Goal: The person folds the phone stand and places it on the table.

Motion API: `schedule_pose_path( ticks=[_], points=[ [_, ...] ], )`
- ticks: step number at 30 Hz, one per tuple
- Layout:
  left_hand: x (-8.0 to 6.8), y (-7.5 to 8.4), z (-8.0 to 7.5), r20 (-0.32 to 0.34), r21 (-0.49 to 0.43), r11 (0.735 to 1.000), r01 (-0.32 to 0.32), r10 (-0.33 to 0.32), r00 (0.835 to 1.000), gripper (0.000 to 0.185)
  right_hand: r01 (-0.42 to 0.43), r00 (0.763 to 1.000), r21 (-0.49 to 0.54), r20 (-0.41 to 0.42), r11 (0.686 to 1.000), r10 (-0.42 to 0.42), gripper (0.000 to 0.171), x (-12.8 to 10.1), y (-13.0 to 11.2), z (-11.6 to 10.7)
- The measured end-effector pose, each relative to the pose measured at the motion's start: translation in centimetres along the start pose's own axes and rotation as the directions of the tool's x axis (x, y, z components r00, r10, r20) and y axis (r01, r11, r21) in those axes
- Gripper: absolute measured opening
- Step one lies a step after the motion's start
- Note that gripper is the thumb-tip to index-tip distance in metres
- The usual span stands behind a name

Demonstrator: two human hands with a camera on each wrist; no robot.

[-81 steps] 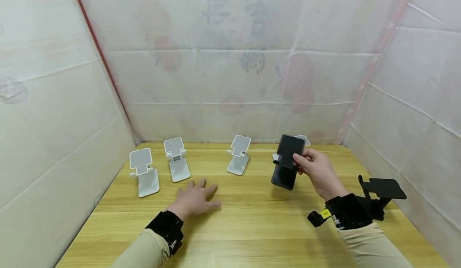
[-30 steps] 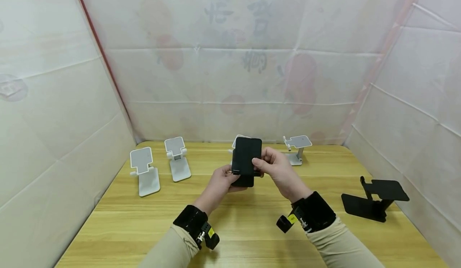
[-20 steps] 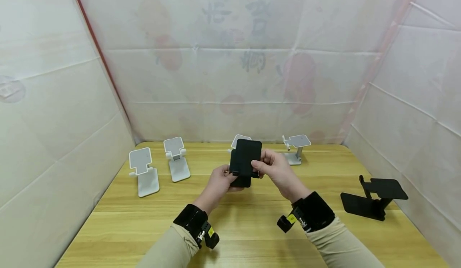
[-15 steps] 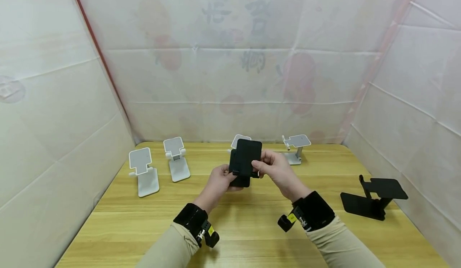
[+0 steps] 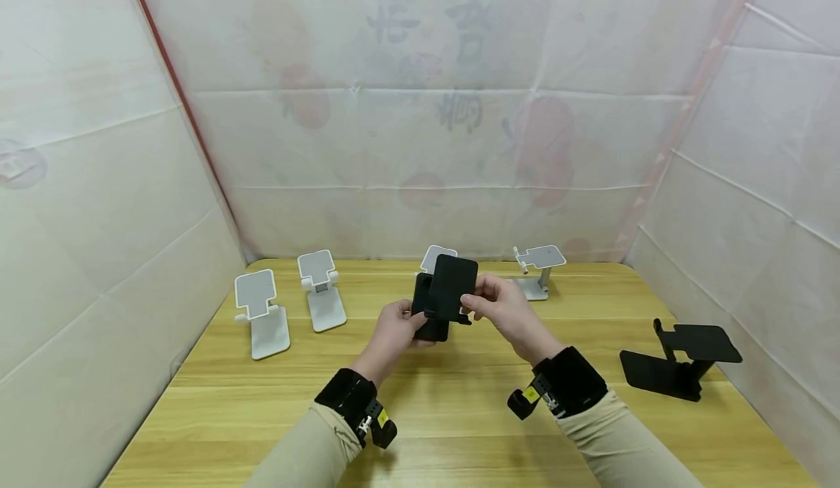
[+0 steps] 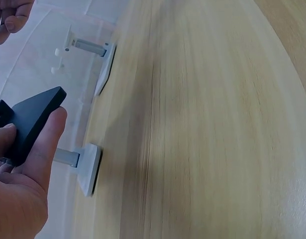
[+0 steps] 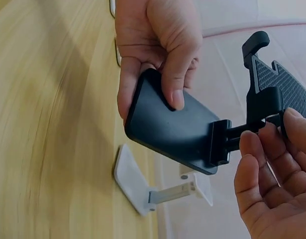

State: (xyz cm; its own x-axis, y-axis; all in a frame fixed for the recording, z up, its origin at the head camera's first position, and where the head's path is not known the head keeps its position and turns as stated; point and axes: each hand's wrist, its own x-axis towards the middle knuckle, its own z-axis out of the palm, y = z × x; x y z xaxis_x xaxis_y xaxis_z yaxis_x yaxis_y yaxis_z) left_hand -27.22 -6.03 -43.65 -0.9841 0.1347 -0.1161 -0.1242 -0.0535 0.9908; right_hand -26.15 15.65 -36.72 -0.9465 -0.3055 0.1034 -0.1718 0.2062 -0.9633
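Note:
Both hands hold a black folding phone stand [image 5: 450,288] in the air over the middle of the wooden table [image 5: 459,415]. My left hand [image 5: 392,325] grips its flat base [image 7: 167,127], thumb across the top face and fingers underneath. My right hand [image 5: 500,306] pinches the upper plate [image 7: 281,85] by its hinged arm. The plate stands angled off the base. In the left wrist view my thumb [image 6: 46,144] lies against the base's edge [image 6: 33,114].
Several white phone stands line the back of the table: two at left [image 5: 262,313] [image 5: 321,295], one behind the hands [image 5: 438,254], one at right [image 5: 541,265]. A second black stand [image 5: 682,360] sits unfolded near the right wall. White sheeting encloses three sides.
The black stand came from the right to the centre, and my left hand rose off the table to grip its base. Over the last second the plate swung away from the base.

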Motion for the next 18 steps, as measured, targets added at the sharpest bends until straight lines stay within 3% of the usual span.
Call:
schedule_pose_path(
  ticks=[11,18],
  points=[
    [0.0,0.1,-0.3,-0.030,0.060,0.998,0.033,-0.032,0.999,0.029,-0.031,0.999,-0.097,-0.028,0.995,0.028,0.013,0.3,0.6,-0.3],
    [-0.1,0.2,-0.3,-0.021,0.071,0.997,0.018,-0.016,1.000,0.028,-0.032,0.999,-0.119,-0.034,0.992,0.028,0.013,0.5,1.1,-0.4]
  ],
)
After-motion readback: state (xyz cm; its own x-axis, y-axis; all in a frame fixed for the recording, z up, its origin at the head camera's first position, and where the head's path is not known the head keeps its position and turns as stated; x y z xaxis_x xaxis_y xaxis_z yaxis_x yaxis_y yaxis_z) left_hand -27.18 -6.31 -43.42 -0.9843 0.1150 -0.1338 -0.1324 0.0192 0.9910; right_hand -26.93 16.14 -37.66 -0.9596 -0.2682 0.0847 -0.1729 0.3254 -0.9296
